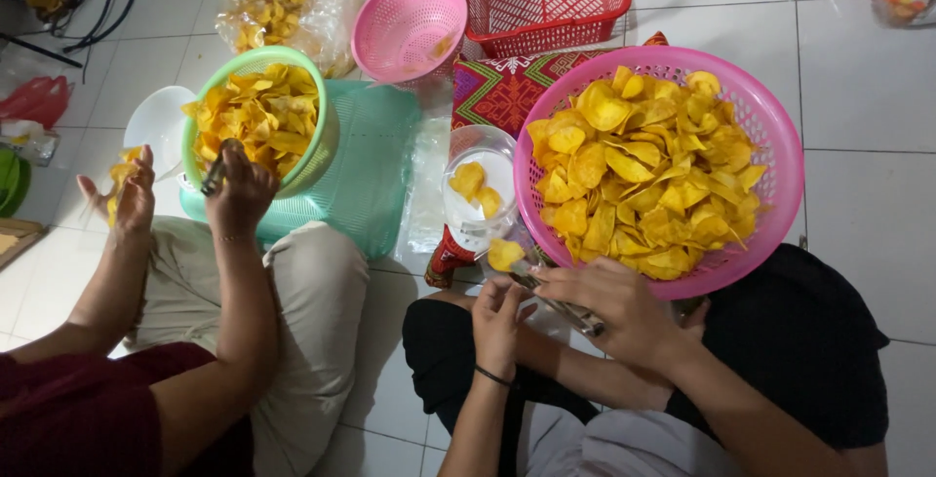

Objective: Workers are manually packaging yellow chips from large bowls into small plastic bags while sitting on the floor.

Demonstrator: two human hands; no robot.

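you're mid-pick beside the pink basket point(780, 184): right hand point(614, 306) grips tongs point(565, 309), left hand point(499, 316) pinches them near a chip point(504, 255).

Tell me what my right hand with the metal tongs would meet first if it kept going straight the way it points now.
Your right hand aims the tongs left and upward at the chip by your left hand. Likely that chip first; beyond it the clear tub, though depth is unclear.
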